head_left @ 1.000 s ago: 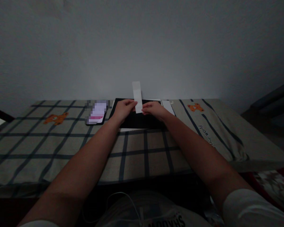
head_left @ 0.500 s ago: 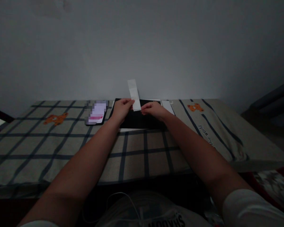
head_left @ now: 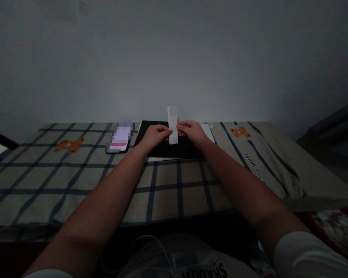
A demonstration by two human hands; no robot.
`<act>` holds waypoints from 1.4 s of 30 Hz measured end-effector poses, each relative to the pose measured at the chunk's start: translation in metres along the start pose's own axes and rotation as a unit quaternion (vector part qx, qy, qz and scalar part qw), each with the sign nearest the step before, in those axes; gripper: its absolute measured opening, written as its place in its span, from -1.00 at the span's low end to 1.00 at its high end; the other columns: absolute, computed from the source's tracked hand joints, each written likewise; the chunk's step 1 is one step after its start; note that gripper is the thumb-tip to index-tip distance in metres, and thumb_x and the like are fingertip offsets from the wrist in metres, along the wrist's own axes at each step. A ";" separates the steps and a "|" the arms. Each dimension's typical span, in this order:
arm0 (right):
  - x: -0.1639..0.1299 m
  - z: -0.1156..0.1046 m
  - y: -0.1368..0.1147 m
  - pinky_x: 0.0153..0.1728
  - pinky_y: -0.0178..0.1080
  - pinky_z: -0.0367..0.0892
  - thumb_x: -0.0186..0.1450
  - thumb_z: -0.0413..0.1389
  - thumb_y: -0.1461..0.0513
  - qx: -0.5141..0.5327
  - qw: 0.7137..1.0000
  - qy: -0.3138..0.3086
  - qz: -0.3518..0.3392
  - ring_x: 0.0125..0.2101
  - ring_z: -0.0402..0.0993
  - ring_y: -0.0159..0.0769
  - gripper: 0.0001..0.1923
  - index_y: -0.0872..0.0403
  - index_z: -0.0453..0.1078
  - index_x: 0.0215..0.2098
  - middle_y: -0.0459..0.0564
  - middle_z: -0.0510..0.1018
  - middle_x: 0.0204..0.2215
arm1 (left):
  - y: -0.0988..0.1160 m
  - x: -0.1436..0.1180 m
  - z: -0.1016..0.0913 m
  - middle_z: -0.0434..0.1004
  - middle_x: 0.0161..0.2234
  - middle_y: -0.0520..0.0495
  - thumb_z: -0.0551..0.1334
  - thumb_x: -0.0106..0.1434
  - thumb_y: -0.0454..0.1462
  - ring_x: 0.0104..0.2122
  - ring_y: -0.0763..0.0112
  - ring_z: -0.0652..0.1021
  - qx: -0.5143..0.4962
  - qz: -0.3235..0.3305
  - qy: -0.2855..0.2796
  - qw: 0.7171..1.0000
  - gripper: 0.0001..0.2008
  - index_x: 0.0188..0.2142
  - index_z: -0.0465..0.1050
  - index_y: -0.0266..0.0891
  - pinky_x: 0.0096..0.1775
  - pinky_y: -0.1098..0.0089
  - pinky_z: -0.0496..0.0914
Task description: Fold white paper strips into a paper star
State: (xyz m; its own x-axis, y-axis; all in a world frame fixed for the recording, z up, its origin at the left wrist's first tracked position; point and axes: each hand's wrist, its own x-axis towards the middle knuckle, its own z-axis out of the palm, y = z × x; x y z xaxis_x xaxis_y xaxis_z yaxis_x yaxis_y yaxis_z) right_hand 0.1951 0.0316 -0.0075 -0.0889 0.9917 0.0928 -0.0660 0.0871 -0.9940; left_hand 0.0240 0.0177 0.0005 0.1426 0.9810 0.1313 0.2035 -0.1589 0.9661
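**Both hands pinched an upright white strip over the black sheet**

Scene was dim, detail limited. Left to right:

- Far left: orange bear print (head_left: 69, 145) on the checked cloth (head_left: 162, 193) that covered the table.
- Phone (head_left: 119, 139) lay flat on the cloth, screen lit but pixelated, just left of the black sheet (head_left: 162, 148). Not touching either hand.
- Left hand (head_left: 155, 136) sat over the black sheet, fingers curled in, thumb and fingertips closed on the left edge of the white paper strip (head_left: 173, 124).
- The strip stood roughly upright between the two hands, above the black sheet. Upper end stuck up past the fingers against the wall (head_left: 174, 58); lower end hung just below the pinch. Looked creased along its length, but too dark to be sure.
- Right hand (head_left: 192, 132) mirrored the left: fingers curled, pinching the strip's right edge. The two hands' fingertips sat nearly together at the strip.
- White sheet (head_left: 208, 130) lay flat just right of the right hand, its edge running under or beside the black sheet; couldn't tell which.
- Second orange bear print (head_left: 239, 132) further right, with printed lettering (head_left: 252, 165) on the cloth nearer the camera.
- Both forearms ran bare from the bottom of the frame to the hands. White cable (head_left: 150, 247) lay across the lap at bottom centre.
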 end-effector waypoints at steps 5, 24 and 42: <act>-0.002 -0.001 -0.003 -0.44 -0.43 0.35 0.20 0.13 0.36 0.030 0.999 -0.014 0.032 -0.53 0.41 -0.53 -0.98 0.15 0.38 -0.40 -0.12 0.49 -0.55 | 0.004 -0.002 0.002 0.54 -0.46 -0.07 0.36 0.00 -0.15 -0.49 0.47 0.47 -0.059 -0.012 -0.035 0.998 -0.76 -0.41 0.55 -0.29 -0.34 0.39 0.41; -0.002 -0.001 0.002 -0.46 -0.45 0.36 0.19 0.19 0.18 0.012 0.998 -0.061 -0.005 -0.46 0.47 -0.49 -0.84 0.13 0.46 -0.35 -0.02 0.58 -0.43 | 0.007 -0.001 0.002 0.56 -0.17 -0.15 0.31 0.08 -0.14 -0.24 0.38 0.52 -0.093 0.031 -0.060 0.993 -0.65 -0.17 0.52 -0.28 -0.14 0.34 0.39; -0.003 -0.001 0.000 -0.47 -0.41 0.36 0.10 0.25 0.13 -0.015 0.999 -0.048 -0.012 -0.45 0.46 -0.45 -0.77 0.13 0.47 -0.37 -0.01 0.58 -0.42 | -0.002 0.003 0.000 0.54 -0.11 -0.18 0.37 0.01 -0.22 -0.17 0.34 0.53 -0.104 0.067 -0.102 0.987 -0.52 -0.04 0.44 -0.27 -0.03 0.24 0.34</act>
State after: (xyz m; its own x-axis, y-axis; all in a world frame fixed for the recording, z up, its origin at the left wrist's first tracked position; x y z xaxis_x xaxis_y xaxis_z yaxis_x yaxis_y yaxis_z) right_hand 0.1966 0.0286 -0.0077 -0.1820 0.9760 0.1198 -0.0402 0.1143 -0.9926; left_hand 0.0242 0.0207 -0.0009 0.3520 0.9063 0.2339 -0.0301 -0.2388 0.9706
